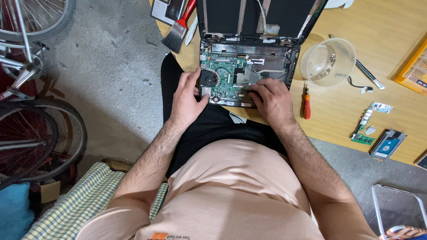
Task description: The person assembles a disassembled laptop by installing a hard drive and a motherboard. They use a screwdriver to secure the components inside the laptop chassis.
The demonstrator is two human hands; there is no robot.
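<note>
An opened laptop [249,58] lies on the wooden table [391,62], its keyboard cover off and the green circuit board [224,73] with a round fan [208,80] exposed. My left hand [187,95] rests on the laptop's near left corner, thumb beside the board, holding nothing. My right hand [271,98] presses its fingertips down on the board's right part near the front edge. Whether a small part sits under those fingers is hidden.
A red-handled screwdriver [305,104] lies right of my right hand. A clear plastic bowl [328,61] with small parts stands further right. A memory stick [363,139], a hard drive [388,144], a small board [372,112], a paintbrush [179,26] and bicycles [31,89] surround me.
</note>
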